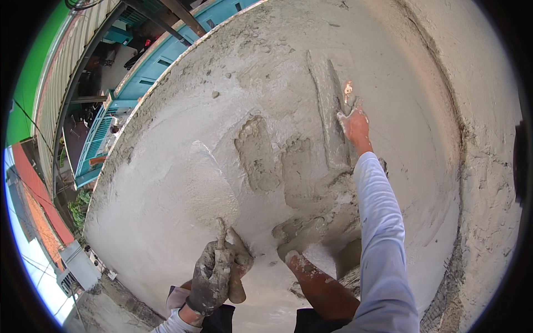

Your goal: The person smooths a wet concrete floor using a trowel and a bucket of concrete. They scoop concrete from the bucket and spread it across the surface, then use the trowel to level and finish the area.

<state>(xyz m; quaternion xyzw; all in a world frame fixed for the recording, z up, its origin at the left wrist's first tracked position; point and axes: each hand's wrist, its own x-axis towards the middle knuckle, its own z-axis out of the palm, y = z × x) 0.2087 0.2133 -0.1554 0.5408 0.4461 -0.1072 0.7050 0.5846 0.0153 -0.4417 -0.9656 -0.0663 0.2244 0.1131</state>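
My left hand (pixel 212 275), in a dark glove caked with cement, is closed round the handle of a pointed trowel (pixel 210 186). The trowel's blade is coated in grey cement and lies flat over the wet surface, so its outline is hard to make out. Farther off to the right, my bare right hand (pixel 355 127) is closed on the handle of a long, narrow plastering float (pixel 327 108). Cement covers the float, which rests on the wet cement (pixel 266 72). Between my arms, one bare foot (pixel 311 272) stands in the cement.
Deep footprints (pixel 258 155) mark the cement between trowel and float. A rough plastered wall (pixel 491 166) rises along the right. At the left the slab ends in a raised edge, with a turquoise railing (pixel 94 147) and a corrugated roof (pixel 58 89) below and beyond it.
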